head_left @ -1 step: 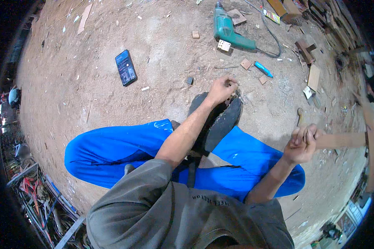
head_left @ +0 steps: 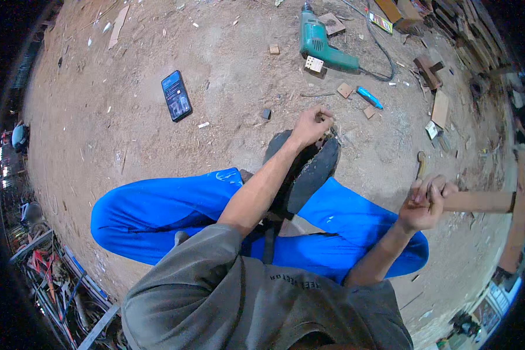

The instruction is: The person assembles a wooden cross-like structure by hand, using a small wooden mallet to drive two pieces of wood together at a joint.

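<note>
My left hand [head_left: 311,127] is over the dark soles [head_left: 321,175] of my footwear, between my bent legs. Its fingers are curled in a pinch. Whatever small thing they hold is too hidden to name. Out to the right, my right hand [head_left: 427,203] grips a wooden mallet [head_left: 481,202] by the end of its handle. The mallet's long head is at the far right edge, apart from everything near my left hand. Blue trousers [head_left: 163,204] cover my legs on both sides.
A green power drill [head_left: 326,52] with its cord lies ahead. Nearby are a blue pen-like tool [head_left: 370,98], small wood squares [head_left: 345,90] and a dark cube [head_left: 266,113]. A phone [head_left: 176,96] rests on the dirt floor at left. Wood blocks [head_left: 440,109] lie at right.
The mallet has tipped slightly, its head coming a little nearer to me. My left hand has stayed in the same place.
</note>
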Demonstrator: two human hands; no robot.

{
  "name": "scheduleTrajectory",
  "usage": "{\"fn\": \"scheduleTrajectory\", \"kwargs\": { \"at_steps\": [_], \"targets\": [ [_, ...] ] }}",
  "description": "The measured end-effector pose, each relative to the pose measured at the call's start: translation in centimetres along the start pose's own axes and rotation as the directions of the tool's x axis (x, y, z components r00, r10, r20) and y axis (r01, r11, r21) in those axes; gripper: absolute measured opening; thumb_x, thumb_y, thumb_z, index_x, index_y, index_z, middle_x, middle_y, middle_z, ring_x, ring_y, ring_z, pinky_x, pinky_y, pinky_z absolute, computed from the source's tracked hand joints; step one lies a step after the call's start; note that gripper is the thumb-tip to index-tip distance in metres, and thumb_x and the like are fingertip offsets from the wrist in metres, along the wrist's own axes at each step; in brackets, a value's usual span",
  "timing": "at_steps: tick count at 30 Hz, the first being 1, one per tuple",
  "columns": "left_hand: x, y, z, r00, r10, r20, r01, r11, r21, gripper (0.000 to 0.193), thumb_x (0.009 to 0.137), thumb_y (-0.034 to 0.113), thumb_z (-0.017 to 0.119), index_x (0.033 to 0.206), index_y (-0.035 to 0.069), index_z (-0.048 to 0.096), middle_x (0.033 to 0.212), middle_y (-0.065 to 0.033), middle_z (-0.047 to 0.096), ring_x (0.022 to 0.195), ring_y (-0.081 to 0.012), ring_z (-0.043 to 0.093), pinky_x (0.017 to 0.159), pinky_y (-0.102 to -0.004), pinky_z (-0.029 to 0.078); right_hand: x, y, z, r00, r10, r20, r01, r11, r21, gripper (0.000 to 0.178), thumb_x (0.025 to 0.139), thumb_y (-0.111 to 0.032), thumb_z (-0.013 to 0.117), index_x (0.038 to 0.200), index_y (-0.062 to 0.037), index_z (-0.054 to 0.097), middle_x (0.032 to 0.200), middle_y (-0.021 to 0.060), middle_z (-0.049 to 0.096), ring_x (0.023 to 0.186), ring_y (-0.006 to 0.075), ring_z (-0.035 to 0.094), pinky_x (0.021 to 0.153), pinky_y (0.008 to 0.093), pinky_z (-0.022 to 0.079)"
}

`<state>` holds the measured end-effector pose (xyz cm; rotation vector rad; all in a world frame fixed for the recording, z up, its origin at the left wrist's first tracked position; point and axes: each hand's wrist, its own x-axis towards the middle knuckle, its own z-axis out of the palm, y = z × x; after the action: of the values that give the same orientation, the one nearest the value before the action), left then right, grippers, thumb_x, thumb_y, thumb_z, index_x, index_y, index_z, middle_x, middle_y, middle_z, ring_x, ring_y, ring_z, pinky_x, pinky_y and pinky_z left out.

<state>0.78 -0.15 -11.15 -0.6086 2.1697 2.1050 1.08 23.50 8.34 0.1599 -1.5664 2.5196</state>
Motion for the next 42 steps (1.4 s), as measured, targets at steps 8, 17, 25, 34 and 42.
{"fn": "scheduleTrajectory", "kwargs": {
  "at_steps": [8,17,25,34,42],
  "targets": [
    [0.5,-1.8,-0.3,0.999,0.028,-0.036,-0.029,0.999,-0.016,0.023,0.087,0.018,0.068,0.105,0.003,0.067,0.086,-0.0101,0.071,0.073,-0.0166,0.068,0.065,-0.0316,0.054,1.4,-0.5,-2.6,0.924,0.365,0.11,-0.373,0.808,0.457,0.006,0.09,-0.003,0.045,0.085,-0.0049,0.042,0.065,0.0027,0.036,0.047,0.0111,0.035,0.041,0.0239,0.032],
    [-0.4,-0.8,-0.9,0.996,0.058,-0.068,-0.054,0.996,0.067,0.027,0.084,0.025,0.07,0.103,0.006,0.07,0.086,-0.0089,0.071,0.076,-0.0183,0.069,0.071,-0.0329,0.055,0.7,-0.3,-1.6,0.87,0.489,0.056,-0.447,0.737,0.507,0.006,0.091,-0.006,0.046,0.087,-0.0049,0.042,0.066,0.0017,0.036,0.046,0.0102,0.034,0.041,0.022,0.032],
    [0.5,-2.4,-0.5,0.999,-0.02,0.031,0.022,0.997,-0.079,0.026,0.091,0.018,0.066,0.111,0.002,0.065,0.096,-0.0095,0.07,0.076,-0.016,0.068,0.064,-0.0305,0.055,1.1,0.3,-1.9,0.895,0.44,0.072,-0.445,0.876,0.188,0.005,0.091,-0.011,0.047,0.095,-0.0135,0.045,0.062,-0.0058,0.036,0.045,0.0065,0.034,0.037,0.0219,0.029],
    [0.3,-0.2,0.0,0.996,-0.088,0.015,0.089,0.993,-0.075,0.02,0.089,0.015,0.067,0.103,0.001,0.066,0.09,-0.0081,0.071,0.078,-0.0138,0.066,0.069,-0.0292,0.053,1.1,2.6,-1.0,0.757,0.648,-0.087,-0.63,0.758,0.167,0.014,0.086,-0.011,0.054,0.098,-0.0134,0.047,0.064,-0.0045,0.038,0.043,0.0053,0.034,0.038,0.0214,0.03],
    [1.0,-3.2,-0.5,1.0,0.004,-0.014,-0.005,0.999,-0.046,0.021,0.089,0.014,0.066,0.104,-0.001,0.066,0.093,-0.0093,0.071,0.078,-0.0146,0.067,0.063,-0.0276,0.055,0.1,3.2,0.5,0.871,0.491,-0.02,-0.486,0.854,-0.185,0.018,0.083,-0.007,0.058,0.093,-0.0093,0.044,0.066,-0.0015,0.039,0.045,0.0081,0.036,0.041,0.0232,0.031]
  ]
}}
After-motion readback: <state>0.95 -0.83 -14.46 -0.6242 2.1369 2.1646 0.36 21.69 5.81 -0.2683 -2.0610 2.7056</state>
